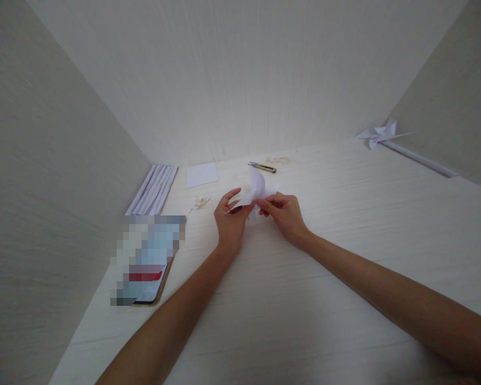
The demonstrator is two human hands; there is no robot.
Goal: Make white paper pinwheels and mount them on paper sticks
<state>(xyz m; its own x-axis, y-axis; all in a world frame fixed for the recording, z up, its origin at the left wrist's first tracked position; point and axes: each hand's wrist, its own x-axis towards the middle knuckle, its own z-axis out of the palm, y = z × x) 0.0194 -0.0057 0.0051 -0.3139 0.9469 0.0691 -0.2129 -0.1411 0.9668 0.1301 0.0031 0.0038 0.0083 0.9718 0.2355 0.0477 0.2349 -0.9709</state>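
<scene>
A pale wood-grain tabletop (344, 224) sits boxed in by plain cream walls at the back and on both sides. Near its middle, toward the far edge, the left hand (229, 220) and right hand (284, 213) both pinch a folded white paper pinwheel (255, 188), fingers closed on its flaps. By the far left corner lie rolled paper sticks (154, 188), a white paper square (201, 174) and small wood scraps (202, 202). A utility knife (262, 167) rests at the far edge. A finished pinwheel (379, 133) lies at the far right corner. A phone (149, 262) at the left edge is pixelated. The right forearm is cut off by the frame.
</scene>
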